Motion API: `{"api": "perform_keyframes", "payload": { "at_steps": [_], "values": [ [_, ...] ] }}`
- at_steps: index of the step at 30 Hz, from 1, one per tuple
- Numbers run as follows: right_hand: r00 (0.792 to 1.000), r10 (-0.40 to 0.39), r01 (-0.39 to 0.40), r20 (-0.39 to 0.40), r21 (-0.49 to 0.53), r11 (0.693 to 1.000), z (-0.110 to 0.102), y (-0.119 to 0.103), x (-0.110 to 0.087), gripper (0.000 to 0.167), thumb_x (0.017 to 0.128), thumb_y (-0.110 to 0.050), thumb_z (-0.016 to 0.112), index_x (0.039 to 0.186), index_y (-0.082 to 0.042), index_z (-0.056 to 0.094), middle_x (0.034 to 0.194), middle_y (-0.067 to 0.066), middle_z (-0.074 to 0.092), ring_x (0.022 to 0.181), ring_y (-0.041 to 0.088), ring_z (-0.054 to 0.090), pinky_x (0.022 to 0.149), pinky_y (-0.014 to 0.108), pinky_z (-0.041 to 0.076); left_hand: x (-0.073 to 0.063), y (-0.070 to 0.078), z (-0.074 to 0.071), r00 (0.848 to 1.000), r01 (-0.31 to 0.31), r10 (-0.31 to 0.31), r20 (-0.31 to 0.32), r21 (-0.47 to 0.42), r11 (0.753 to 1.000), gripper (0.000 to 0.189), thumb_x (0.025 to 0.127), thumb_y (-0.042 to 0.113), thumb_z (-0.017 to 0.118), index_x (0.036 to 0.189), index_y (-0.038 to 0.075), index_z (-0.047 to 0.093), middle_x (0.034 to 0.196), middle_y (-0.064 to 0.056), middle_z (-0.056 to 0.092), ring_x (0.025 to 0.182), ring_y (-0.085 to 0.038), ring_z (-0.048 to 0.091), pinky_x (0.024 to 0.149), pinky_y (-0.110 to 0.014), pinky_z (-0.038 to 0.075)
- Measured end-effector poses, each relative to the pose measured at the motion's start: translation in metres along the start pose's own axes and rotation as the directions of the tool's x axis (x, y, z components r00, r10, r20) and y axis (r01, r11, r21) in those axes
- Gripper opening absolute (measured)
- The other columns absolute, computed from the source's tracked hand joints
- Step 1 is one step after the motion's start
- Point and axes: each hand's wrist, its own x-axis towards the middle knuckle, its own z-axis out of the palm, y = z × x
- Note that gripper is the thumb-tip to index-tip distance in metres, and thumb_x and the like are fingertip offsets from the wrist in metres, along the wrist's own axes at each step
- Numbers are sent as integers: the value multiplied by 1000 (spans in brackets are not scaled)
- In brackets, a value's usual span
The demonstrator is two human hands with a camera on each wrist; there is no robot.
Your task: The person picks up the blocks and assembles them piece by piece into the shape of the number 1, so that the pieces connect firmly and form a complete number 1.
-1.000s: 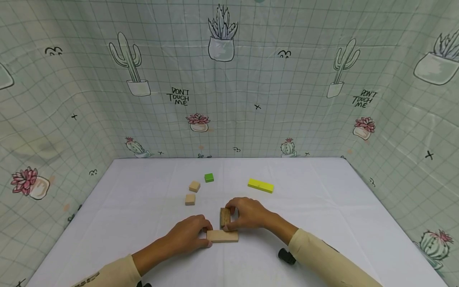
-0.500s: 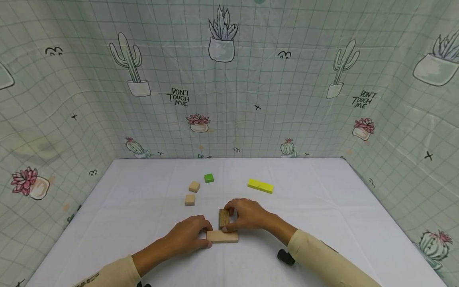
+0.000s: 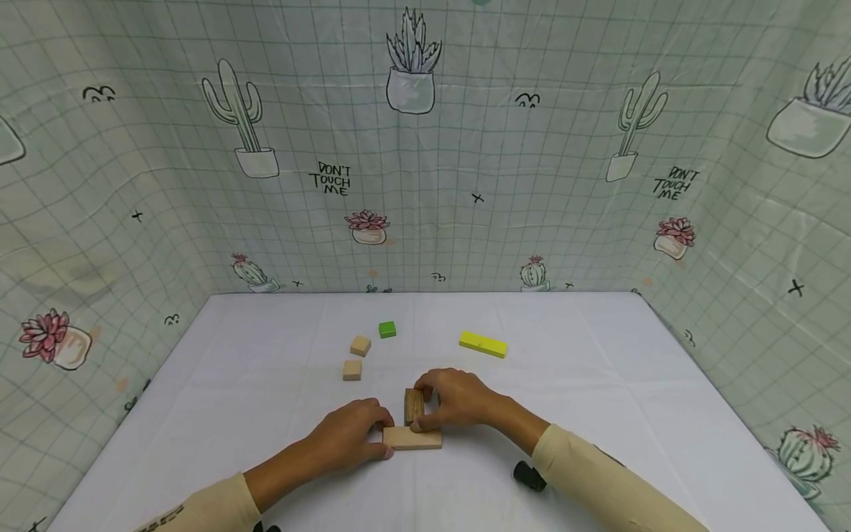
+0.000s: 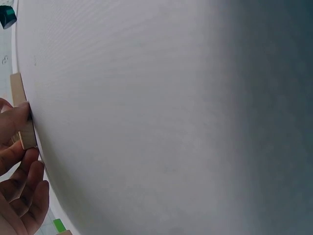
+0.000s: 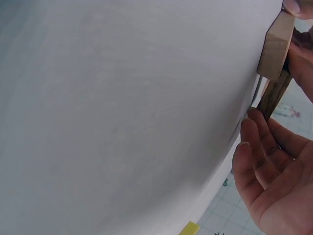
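1. find the pale plank (image 3: 414, 439) on the white table (image 3: 572, 414), about midway between the left and right edges and well apart from the far edge, lying with its length roughly parallel to that far edge.
2. pinches the plank's left end with the left hand (image 3: 352, 436): thumb toward the near side, fingertips toward the far side, parted only by the wood, other fingers loosely curled. probably held by the end to stop any sliding while leaving most of the length free.
3. grips the dark brown block (image 3: 414, 408) with the right hand (image 3: 460, 399): thumb at the near end, fingertip at the far end, spread about as wide as the block is long. likely held end to end for control over its angle, leaving its left side bare.
4. see that block set crosswise to the plank, just beyond its far side; cannot tell touching from nearly touching.
5. note, nearer the far edge, a green block (image 3: 387, 329) and two pale cubes (image 3: 360, 346) left of the middle, plus a yellow bar (image 3: 483, 344) right of it; all untouched, perhaps set there to give both hands room.
6. note also a black object (image 3: 530, 476) beside the right sleeve (image 3: 592, 473); cannot tell its use.
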Motion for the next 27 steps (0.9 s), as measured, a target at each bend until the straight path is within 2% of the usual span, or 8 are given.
{"api": "perform_keyframes", "payload": {
  "at_steps": [16,27],
  "values": [
    [1000,4,-4,3,-11,1000,1,0,0,60,78,-51,82,122,-13,68,95,-11,64,83,4,55,69,24,46,0,0,0,1000,4,-4,1,-1,1000,28,80,29,85,100,14,72,91,8,62,83,-8,55,74,-30,49],
    [1000,-11,11,20,13,1000,1,1,0,59,80,-48,81,124,-11,67,96,-9,65,79,5,54,67,24,45,0,0,-1,1000,-1,1,3,5,1000,28,80,29,85,100,14,73,92,8,63,85,-8,56,75,-31,50]
  ]
}}
